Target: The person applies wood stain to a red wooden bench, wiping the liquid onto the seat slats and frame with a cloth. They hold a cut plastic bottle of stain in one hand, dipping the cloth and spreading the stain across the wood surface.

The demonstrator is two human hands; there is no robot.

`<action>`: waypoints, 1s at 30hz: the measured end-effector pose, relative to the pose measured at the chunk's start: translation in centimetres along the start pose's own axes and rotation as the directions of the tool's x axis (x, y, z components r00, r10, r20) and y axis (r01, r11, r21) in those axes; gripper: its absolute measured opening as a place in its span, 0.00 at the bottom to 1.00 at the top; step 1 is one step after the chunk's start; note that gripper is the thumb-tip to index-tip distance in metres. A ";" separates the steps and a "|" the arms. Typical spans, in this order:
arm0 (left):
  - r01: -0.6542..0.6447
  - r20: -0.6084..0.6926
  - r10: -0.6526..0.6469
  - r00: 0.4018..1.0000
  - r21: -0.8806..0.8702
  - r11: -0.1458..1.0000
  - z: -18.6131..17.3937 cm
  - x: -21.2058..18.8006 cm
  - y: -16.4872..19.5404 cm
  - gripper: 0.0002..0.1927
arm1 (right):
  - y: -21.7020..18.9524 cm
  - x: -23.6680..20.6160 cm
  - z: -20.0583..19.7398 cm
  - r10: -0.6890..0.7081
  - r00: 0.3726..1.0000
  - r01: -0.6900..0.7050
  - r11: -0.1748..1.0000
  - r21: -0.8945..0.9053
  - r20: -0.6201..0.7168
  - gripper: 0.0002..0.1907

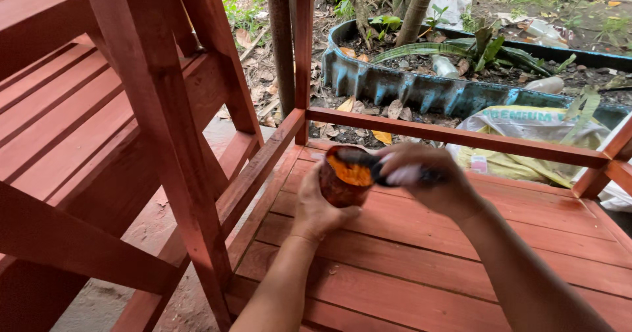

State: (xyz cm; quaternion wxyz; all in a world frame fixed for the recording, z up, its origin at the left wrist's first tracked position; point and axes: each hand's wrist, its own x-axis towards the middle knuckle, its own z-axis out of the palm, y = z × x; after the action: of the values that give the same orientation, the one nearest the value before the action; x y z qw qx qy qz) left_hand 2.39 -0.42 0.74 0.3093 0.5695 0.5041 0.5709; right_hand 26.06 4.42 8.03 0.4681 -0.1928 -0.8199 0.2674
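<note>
Two hands raised | left hand (319, 204) cups tub (345, 177) | right hand (431, 180) at rim

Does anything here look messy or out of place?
Mostly the ground beyond the red wooden rail: dead leaves and discarded plastic bottles lie around the blue planter. The small stained container looks smeared.

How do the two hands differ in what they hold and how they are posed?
The left hand cups a small container of orange stain from below and the side; the right hand holds a dark tool handle, blurred, reaching into it from above. The left hand's grip wraps the container; the right hand's grip closes over the handle. Both hover over the red slatted shelf.
</note>
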 end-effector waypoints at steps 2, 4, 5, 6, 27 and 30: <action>0.032 -0.103 -0.011 0.995 0.208 0.978 -0.4 0.6 -0.4 0.50 | 3.0 -0.9 -0.9 0.184 0.955 -0.104 0.943 0.317 -0.233 0.02; 0.111 -0.196 -0.044 0.980 0.348 0.931 -0.6 0.7 -0.7 0.53 | 5.9 -1.9 -2.8 0.480 0.814 -0.181 0.746 0.641 -0.329 0.08; 0.164 -0.239 -0.073 0.968 0.386 0.908 -0.7 0.8 -0.8 0.56 | 7.4 -2.3 -3.6 0.618 0.714 -0.168 0.608 0.776 -0.329 0.11; 0.216 -0.286 -0.097 0.953 0.420 0.881 -0.8 1.0 -0.9 0.59 | 8.7 -2.8 -4.0 0.733 0.600 -0.237 0.545 0.804 -0.320 0.11; 0.053 -0.274 0.091 0.958 0.479 0.876 0.3 -0.9 -1.5 0.56 | 17.2 -4.3 -2.2 0.580 0.376 -0.853 0.521 -0.026 -0.723 0.21; 0.043 -0.268 0.098 0.958 0.474 0.879 0.1 -0.9 -1.4 0.58 | 16.7 -9.5 -8.0 0.601 0.266 -0.897 0.441 0.035 -0.753 0.18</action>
State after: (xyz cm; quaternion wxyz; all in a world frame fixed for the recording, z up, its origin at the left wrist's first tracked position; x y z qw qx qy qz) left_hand 2.28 -0.79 -0.87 0.0765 0.5469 0.6596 0.5099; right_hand 38.81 14.14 -5.25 0.4849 -0.7402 -0.4228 0.1958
